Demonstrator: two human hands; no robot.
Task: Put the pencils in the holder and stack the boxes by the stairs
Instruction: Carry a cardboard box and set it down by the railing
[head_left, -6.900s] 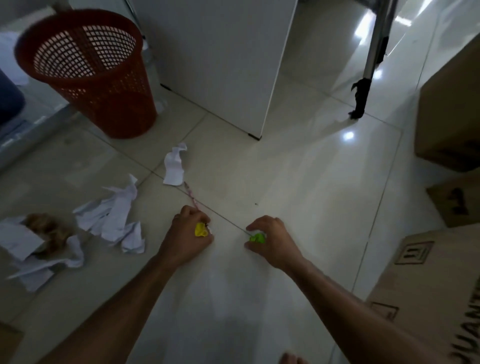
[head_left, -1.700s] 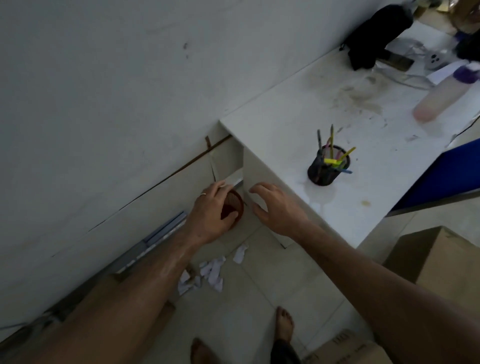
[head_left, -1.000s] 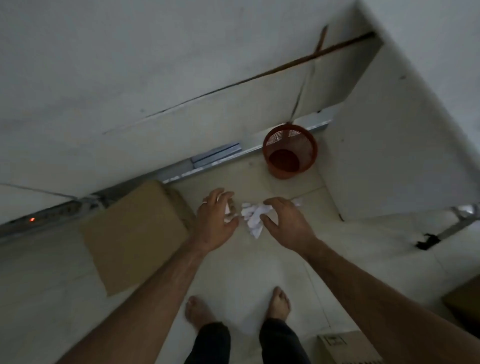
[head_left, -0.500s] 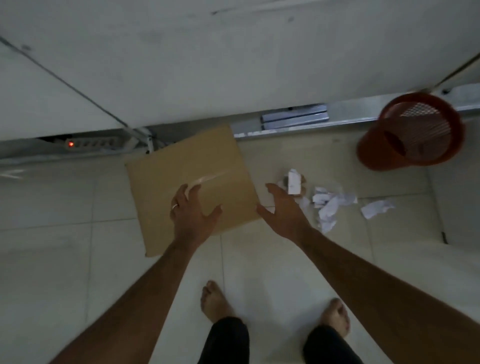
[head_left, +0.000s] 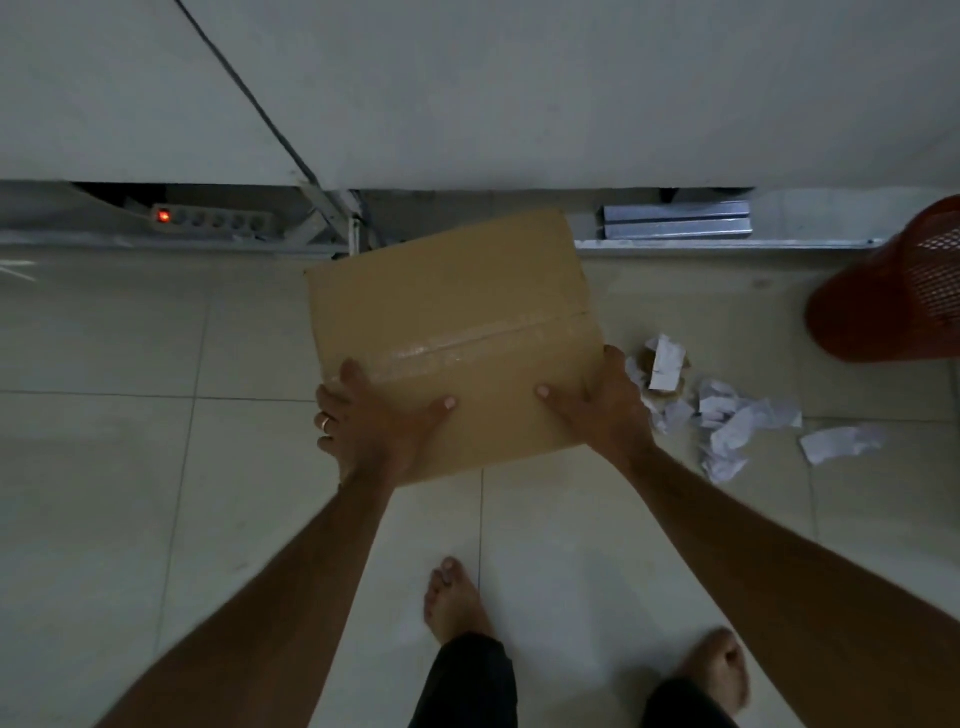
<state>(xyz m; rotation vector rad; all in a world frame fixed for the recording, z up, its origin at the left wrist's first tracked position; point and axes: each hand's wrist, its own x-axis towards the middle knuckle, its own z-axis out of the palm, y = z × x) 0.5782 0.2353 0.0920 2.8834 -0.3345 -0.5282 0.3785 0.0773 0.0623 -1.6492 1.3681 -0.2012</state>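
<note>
A brown cardboard box (head_left: 452, 312), taped shut along its top seam, sits on the tiled floor close to the wall. My left hand (head_left: 374, 426) grips its near left corner, thumb on top and fingers down the side. My right hand (head_left: 602, 405) holds the near right edge the same way. No pencils, holder or stairs are in view.
Crumpled white paper scraps (head_left: 727, 421) lie on the floor right of the box. A red mesh waste basket (head_left: 893, 301) stands at the far right. A power strip (head_left: 208, 221) with a lit red switch lies under the wall's edge. My bare feet (head_left: 457, 597) stand just behind the box.
Both hands were spread open above the box half a second ago; now they have come down and closed on its near corners. My view has shifted left and centred on the box.
</note>
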